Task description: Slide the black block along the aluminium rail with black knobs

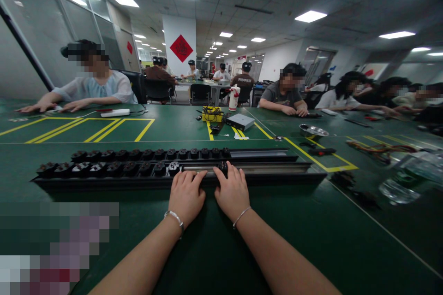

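Observation:
Two long black rails (277,176) lie side by side across the table in front of me. Black socket-like modules (129,169) sit in a row along the left part of each; one near my left hand has a paler top (173,168). My left hand (187,196) is closed over the front edge of the nearer rail, fingers on top and thumb in front. Close to its right, my right hand (232,193) has its fingers around a single black socket module (222,167) in the same rail, apart from the row. The fingertips partly cover this module.
Beyond the rails are a yellow box with cables (212,114), a grey box (240,122) and a white bottle (234,97). To the right are a metal bowl (313,131), loose wires (379,147) and a clear plastic bottle (403,184). Several people sit around the table.

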A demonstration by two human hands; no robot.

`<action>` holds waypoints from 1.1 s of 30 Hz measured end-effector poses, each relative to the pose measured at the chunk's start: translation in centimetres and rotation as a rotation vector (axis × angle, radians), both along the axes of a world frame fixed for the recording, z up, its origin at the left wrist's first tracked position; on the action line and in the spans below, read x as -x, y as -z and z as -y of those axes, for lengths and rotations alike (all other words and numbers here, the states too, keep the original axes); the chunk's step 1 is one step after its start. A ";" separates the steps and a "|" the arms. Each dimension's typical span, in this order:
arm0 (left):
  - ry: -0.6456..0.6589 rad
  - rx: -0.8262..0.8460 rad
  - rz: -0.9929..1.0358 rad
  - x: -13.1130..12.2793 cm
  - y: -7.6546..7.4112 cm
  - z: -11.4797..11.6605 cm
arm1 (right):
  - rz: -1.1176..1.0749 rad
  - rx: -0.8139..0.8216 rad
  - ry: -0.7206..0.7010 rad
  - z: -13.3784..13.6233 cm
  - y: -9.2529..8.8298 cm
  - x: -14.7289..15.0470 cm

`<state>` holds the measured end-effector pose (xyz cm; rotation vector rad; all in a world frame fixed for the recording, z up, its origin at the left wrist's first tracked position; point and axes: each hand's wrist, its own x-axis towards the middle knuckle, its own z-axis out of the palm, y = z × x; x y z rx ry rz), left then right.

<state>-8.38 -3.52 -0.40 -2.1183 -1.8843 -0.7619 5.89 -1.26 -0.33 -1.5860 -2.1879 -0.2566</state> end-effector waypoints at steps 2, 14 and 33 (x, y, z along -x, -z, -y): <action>0.002 0.001 -0.001 0.0 0.0 0.0 | 0.000 -0.002 -0.002 0.0 0.0 0.0; -0.002 0.004 -0.003 0.0 0.0 0.0 | -0.017 0.006 -0.005 0.0 -0.1 0.0; 0.001 0.006 -0.014 0.0 0.0 0.0 | -0.058 -0.013 -0.012 -0.1 0.0 0.0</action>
